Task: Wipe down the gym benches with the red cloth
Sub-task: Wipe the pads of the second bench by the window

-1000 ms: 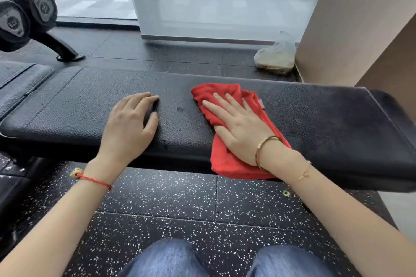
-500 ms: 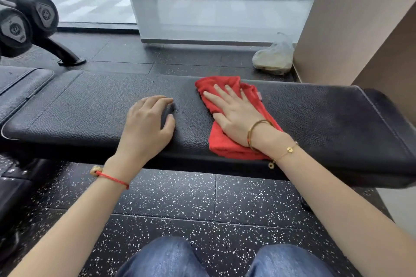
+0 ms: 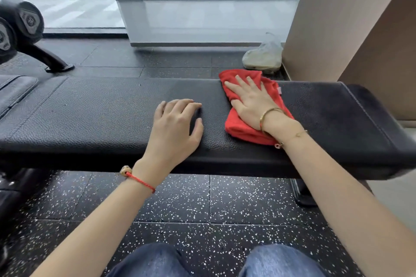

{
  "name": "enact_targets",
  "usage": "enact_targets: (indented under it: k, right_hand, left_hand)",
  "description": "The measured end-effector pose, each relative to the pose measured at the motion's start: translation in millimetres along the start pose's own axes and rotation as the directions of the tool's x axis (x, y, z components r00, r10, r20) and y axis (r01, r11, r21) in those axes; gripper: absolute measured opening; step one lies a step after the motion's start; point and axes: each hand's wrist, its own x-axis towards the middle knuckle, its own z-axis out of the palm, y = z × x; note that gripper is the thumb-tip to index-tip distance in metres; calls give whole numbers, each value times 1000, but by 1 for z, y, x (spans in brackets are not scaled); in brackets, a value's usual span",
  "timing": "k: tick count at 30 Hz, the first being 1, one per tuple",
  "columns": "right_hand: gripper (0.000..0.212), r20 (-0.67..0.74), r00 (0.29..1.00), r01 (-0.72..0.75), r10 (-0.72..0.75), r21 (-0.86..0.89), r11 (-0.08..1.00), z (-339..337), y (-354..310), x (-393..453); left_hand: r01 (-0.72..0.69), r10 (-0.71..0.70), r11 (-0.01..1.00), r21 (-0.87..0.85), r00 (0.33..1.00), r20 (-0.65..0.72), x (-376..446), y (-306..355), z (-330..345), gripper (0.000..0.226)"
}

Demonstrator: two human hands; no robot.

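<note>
A long black padded gym bench point(image 3: 94, 114) runs across the view in front of me. The folded red cloth point(image 3: 238, 128) lies on its right half. My right hand point(image 3: 252, 101) presses flat on the cloth with fingers straight and spread, reaching toward the bench's far edge. My left hand point(image 3: 175, 128) rests palm down on the bare pad just left of the cloth, fingers relaxed and slightly bent, holding nothing.
A second black pad point(image 3: 13, 92) adjoins the bench at the left. Dumbbells on a rack point(image 3: 20, 27) stand at the far left. A tied plastic bag point(image 3: 263, 56) sits on the floor by the brown wall point(image 3: 351, 22). The bench's foot point(image 3: 304, 193) stands under its right end.
My right hand has slid the red cloth away from me, from hanging over the near edge up to the far edge. The hands sit further right along the bench.
</note>
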Motion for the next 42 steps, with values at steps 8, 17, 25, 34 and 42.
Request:
enact_targets:
  k: [8,17,25,34,42]
  right_hand:
    - [56,-49,976,213,-213,-1,977,5,-8,-66]
    - [54,-3,999,-46,46,39,998,-11,38,-30]
    - [57,0,996,94,-94,3,996,3,-7,-22]
    - [56,-77,995,72,-71,8,997,-8,38,-89]
    - [56,-8,985,-172,172,3,985,-16,62,-19]
  left_hand:
    - [-10,10,1000,7,1000,-17,-3,-1,3,41]
    - [-6,6,998,56,1000,7,-6,-1,6,37]
    - [-7,7,998,62,1000,-1,-5,-1,6,37]
    - [-16,15,998,59,1000,15,-6,-2,5,45]
    - [-5,4,998,64,1000,9,-6,3,5,44]
